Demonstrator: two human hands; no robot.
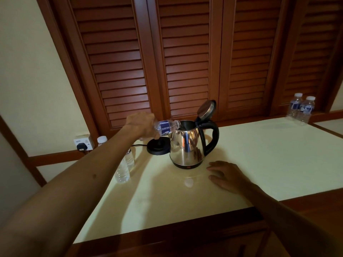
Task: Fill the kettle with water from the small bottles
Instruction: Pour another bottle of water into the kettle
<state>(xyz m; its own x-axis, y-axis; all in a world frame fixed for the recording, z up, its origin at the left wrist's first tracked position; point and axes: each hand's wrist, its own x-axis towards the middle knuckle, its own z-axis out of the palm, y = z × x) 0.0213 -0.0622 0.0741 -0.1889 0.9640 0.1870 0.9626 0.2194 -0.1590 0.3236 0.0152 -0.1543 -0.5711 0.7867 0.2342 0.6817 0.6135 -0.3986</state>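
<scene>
Steel kettle (187, 145), black handle, stands upright on the cream desk (259, 154) off its base; hinged lid (206, 110) raised, mouth open. Left hand (142, 127), just left of the kettle and above it: fingers curled round the lower body of a small water bottle (166, 127) with a blue label, which lies tipped nearly level, its uncapped neck at the kettle's rim; whether water is running cannot be told. Right hand (225, 176), just right of the kettle's foot and nearer the camera: palm down on the desk, fingers (215, 167) spread and almost straight, holding nothing, apart from the kettle. White bottle cap (189, 182): lying loose on the desk in front of the kettle, between the two arms. Black round base (157, 146): just left of and behind the kettle, its cord running left to a black plug (81, 146) in a wall socket. Two clear bottles (124, 166): upright, left of the kettle, partly hidden by the left forearm. One capped bottle (102, 140): further left, beside the socket. Two capped bottles (301, 108) with blue labels: well right of the kettle at the desk's far corner, side by side. Brown slatted shutters (185, 52): behind the kettle, closed.
</scene>
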